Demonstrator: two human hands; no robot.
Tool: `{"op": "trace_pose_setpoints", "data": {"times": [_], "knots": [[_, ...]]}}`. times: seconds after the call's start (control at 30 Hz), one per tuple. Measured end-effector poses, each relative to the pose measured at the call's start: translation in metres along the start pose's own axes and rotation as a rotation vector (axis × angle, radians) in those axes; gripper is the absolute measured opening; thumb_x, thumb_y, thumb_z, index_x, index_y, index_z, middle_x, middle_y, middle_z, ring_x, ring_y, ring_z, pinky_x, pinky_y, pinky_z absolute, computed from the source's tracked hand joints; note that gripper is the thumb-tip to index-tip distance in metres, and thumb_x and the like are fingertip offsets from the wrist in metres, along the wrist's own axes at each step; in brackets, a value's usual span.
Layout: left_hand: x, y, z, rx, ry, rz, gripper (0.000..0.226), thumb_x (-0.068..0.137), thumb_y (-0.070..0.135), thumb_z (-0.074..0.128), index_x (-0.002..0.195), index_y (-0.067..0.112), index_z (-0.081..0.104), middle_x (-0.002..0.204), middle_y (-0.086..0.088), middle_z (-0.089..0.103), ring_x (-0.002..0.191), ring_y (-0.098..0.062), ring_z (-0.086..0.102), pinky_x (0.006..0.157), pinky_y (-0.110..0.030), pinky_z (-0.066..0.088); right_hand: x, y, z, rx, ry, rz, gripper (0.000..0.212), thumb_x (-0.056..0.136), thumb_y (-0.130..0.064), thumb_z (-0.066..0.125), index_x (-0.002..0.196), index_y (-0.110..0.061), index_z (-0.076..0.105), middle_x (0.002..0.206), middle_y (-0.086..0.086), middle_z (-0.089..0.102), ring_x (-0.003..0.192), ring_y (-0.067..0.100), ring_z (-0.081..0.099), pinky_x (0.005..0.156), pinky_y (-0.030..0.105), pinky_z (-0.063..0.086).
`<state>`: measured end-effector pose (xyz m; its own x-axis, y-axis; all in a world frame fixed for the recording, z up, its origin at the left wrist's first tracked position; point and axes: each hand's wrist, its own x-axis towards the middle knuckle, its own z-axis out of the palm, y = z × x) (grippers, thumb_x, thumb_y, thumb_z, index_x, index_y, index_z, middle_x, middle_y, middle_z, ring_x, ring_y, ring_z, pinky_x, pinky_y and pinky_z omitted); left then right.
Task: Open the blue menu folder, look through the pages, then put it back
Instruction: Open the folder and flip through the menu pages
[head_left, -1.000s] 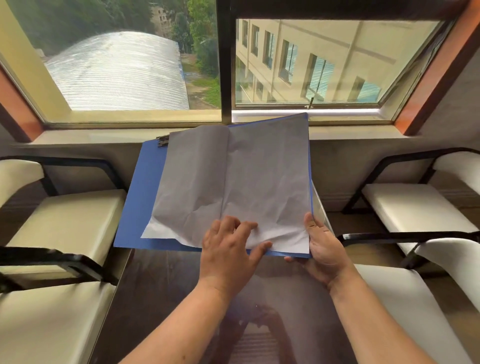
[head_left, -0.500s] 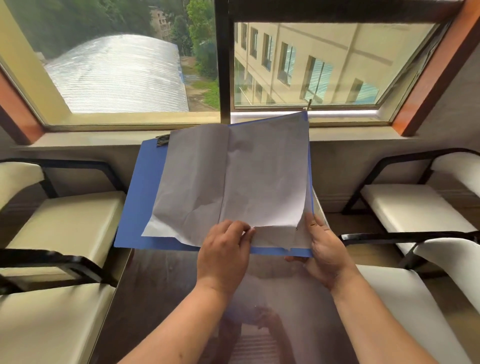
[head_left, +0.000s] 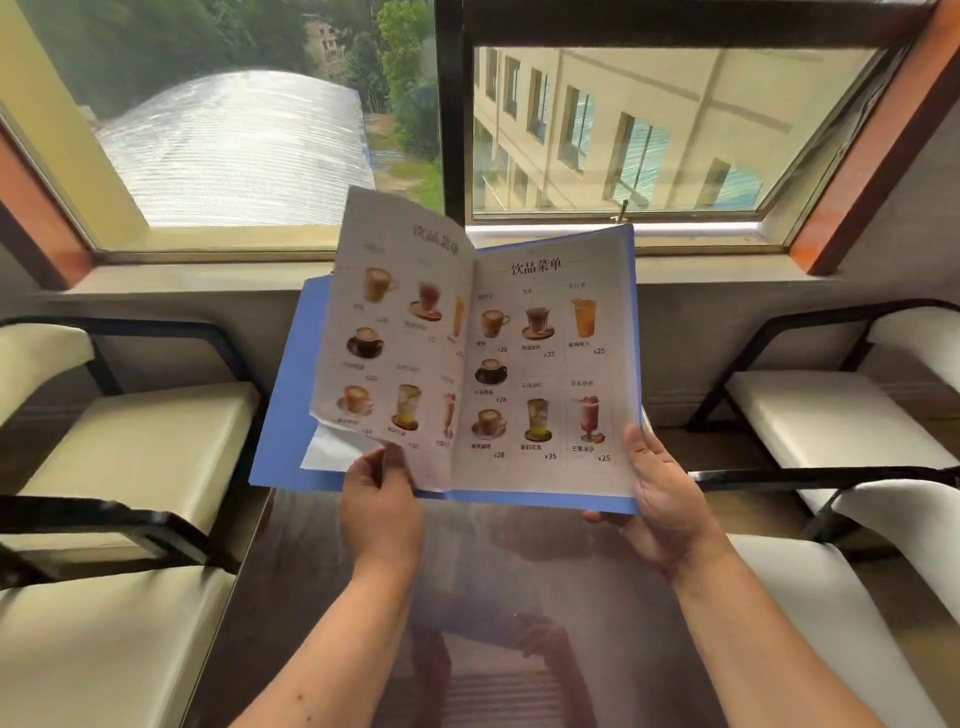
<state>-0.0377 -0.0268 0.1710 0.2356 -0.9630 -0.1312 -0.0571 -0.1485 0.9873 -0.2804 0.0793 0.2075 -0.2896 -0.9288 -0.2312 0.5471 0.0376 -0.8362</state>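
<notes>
The blue menu folder (head_left: 283, 405) lies open, tilted up above the dark glossy table. My left hand (head_left: 379, 512) pinches the bottom edge of a loose page (head_left: 395, 332) that stands partly upright, mid-turn, showing printed drinks. My right hand (head_left: 662, 499) grips the folder's lower right corner, thumb on the right-hand page (head_left: 545, 364), which shows coffee and juice pictures with prices. A white sheet corner shows under the lifted page.
The dark reflective table (head_left: 493, 597) runs from the folder toward me. Cream-cushioned chairs with black frames stand on the left (head_left: 130, 441) and on the right (head_left: 831, 415). A window sill (head_left: 208, 275) and large windows are just behind the folder.
My left hand has lifted the blank-backed sheet from the right side and swung it up toward the left, uncovering printed drink pages. The right hand has stayed at the folder's corner.
</notes>
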Motion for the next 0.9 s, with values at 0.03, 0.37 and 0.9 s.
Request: {"op": "trace_pose_setpoints", "data": {"times": [0.03,0.37,0.9], "knots": [[0.004,-0.004,-0.002,-0.029,0.011,-0.055,0.025,0.104,0.042,0.057,0.098,0.022,0.07,0.092,0.002,0.077,0.081,-0.019,0.07,0.069,-0.034,0.054,0.001,0.0,0.0,-0.005,0.004,-0.002,0.036,0.101,-0.046,0.052,0.123,-0.034,0.077,0.129,0.014,0.077,0.106,0.045,0.075,0.046,0.044,0.065],[0.02,-0.01,-0.008,-0.265,0.067,-0.261,0.026,0.103,0.039,0.062,0.09,0.018,0.069,0.058,0.012,0.063,0.035,-0.005,0.041,0.032,-0.022,0.036,0.008,0.0,-0.001,-0.036,0.041,0.01,0.038,0.1,-0.048,0.053,0.13,-0.034,0.073,0.132,0.013,0.076,0.111,0.045,0.075,0.049,0.046,0.066],[0.022,-0.008,-0.006,-0.266,0.083,-0.256,0.03,0.103,0.043,0.062,0.093,0.016,0.07,0.075,0.002,0.07,0.035,-0.002,0.046,0.033,-0.02,0.039,0.01,-0.003,0.006,-0.039,0.054,0.01,0.037,0.099,-0.047,0.053,0.127,-0.036,0.075,0.128,0.012,0.077,0.11,0.046,0.075,0.05,0.048,0.066]]}}
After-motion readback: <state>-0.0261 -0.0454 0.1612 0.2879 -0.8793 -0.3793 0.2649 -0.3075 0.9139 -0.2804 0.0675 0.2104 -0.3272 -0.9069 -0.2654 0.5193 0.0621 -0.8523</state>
